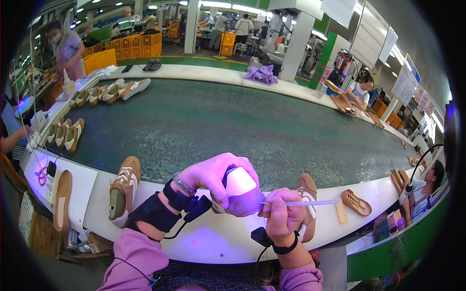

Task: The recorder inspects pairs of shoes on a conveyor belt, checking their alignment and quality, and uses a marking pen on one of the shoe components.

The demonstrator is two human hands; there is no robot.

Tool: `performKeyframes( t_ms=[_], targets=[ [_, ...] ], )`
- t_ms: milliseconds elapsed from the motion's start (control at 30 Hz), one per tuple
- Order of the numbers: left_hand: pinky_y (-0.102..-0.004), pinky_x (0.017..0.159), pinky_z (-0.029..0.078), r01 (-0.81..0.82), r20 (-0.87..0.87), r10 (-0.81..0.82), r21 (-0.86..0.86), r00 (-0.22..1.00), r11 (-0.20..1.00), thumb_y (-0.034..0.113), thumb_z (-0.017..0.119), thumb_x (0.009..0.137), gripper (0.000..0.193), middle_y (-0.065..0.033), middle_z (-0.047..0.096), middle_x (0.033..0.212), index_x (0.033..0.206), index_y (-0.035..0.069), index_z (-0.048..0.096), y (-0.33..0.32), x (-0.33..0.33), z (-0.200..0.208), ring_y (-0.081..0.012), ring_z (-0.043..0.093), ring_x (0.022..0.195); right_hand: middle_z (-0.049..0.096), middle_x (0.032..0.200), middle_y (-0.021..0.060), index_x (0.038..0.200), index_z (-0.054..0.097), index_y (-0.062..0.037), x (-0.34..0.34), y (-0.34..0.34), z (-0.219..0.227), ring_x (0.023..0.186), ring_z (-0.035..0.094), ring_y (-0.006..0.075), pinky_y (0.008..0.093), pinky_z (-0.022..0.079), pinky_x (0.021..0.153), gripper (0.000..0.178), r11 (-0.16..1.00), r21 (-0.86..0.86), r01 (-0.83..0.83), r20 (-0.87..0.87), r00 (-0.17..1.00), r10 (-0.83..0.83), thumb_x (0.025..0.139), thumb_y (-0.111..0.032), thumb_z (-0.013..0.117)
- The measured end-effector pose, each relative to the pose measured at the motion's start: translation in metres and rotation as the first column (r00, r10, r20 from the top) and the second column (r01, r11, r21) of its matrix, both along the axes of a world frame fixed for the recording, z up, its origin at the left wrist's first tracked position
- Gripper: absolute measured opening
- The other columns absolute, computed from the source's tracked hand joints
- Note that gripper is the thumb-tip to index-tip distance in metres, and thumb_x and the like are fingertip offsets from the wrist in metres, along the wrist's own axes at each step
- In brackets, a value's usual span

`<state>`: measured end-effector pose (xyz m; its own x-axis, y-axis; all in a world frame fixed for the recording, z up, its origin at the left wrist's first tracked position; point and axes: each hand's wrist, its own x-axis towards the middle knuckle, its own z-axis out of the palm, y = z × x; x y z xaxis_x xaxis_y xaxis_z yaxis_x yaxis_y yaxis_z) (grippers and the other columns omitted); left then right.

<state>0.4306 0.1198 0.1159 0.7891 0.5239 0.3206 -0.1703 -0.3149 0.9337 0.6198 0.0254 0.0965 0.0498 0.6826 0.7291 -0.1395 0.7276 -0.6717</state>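
My left hand (221,175) is wrapped around a shoe (245,202) and holds it up over the near white ledge. A bright white patch shows on the shoe; the rest looks pale purple under the light, and much of it is hidden by my fingers. In my right hand (284,213), the closed fingers pinch a thin white rod-like tool (318,202). Its tip is at or very near the shoe's edge; contact is too small to tell. Behind my right hand stands a brown and white sneaker (307,184). Left of my left forearm is a tan sneaker (127,182) with white laces.
A wide dark green conveyor belt (218,121) lies beyond the white ledge (208,242). On the right are a tan sole (357,202) and a beige strip (341,212). A long tan sole (63,199) rests at left. Several shoes (65,135) line the far left. Co-workers sit around.
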Motion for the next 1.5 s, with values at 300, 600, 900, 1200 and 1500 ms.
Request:
performKeyframes(
  t_ms=[300, 600, 900, 1200, 1500],
  targets=[
    [-0.0298, 0.084, 0.043, -0.004, -0.018, 0.005, 0.052, 1.0, 0.999, 0.022, 0.081, 0.038, 0.063, -0.0066, 0.066, 0.094, 0.097, 0.004, 0.069, 0.0, 0.0, 0.001, -0.0186, 0.057, 0.09, 0.059, 0.07, 0.0086, 0.083, 0.058, 0.0021, 0.003, -0.001, 0.001, 0.055, 0.055, 0.0125, 0.0251, 0.043, 0.05, 0.007, 1.0, 0.024, 0.0, 0.093, 0.996, -0.002, 0.086, -0.001, 0.053],
    [-0.0297, 0.085, 0.042, -0.006, -0.01, 0.006, -0.014, 1.0, 1.0, 0.022, 0.081, 0.038, 0.064, -0.0059, 0.065, 0.095, 0.098, 0.004, 0.069, -0.002, -0.003, 0.0, -0.0192, 0.057, 0.092, 0.059, 0.07, 0.009, 0.086, 0.057, 0.002, 0.005, 0.001, 0.006, 0.056, 0.056, 0.0138, 0.0264, 0.045, 0.051, 0.007, 0.984, 0.179, 0.02, 0.308, 0.949, -0.075, 0.087, -0.001, 0.051],
    [-0.0304, 0.085, 0.043, 0.005, -0.009, -0.004, 0.058, 1.0, 0.998, 0.021, 0.081, 0.037, 0.065, -0.0062, 0.066, 0.096, 0.099, 0.005, 0.069, -0.001, -0.006, -0.002, -0.0196, 0.056, 0.092, 0.055, 0.068, 0.0062, 0.092, 0.052, 0.0022, -0.002, -0.004, 0.004, 0.053, 0.053, 0.0086, 0.0234, 0.049, 0.049, 0.01, 0.964, -0.224, -0.146, -0.092, 0.987, 0.129, 0.094, -0.006, 0.046],
    [-0.0315, 0.086, 0.043, 0.02, -0.007, -0.019, 0.104, 1.0, 0.994, 0.02, 0.082, 0.042, 0.064, -0.0068, 0.066, 0.099, 0.103, 0.006, 0.069, -0.004, -0.005, 0.001, -0.0203, 0.056, 0.094, 0.054, 0.07, 0.0069, 0.09, 0.052, 0.001, 0.014, 0.001, -0.003, 0.05, 0.047, 0.0086, 0.0272, 0.05, 0.046, 0.013, 0.952, -0.193, -0.239, -0.335, 0.928, 0.165, 0.094, -0.011, 0.048],
    [-0.0378, 0.087, 0.043, 0.247, -0.364, -0.034, 0.558, 0.931, 0.792, -0.002, 0.064, 0.051, 0.056, -0.0055, 0.064, 0.104, 0.107, 0.008, 0.065, -0.075, -0.02, 0.01, -0.0284, 0.054, 0.096, 0.064, 0.088, 0.0104, 0.106, 0.057, 0.0005, 0.119, 0.001, -0.03, 0.073, 0.059, 0.0107, 0.0231, 0.049, 0.068, 0.019, 0.813, -0.359, 0.459, 0.181, 0.888, -0.422, 0.096, -0.013, 0.05]
  ],
)
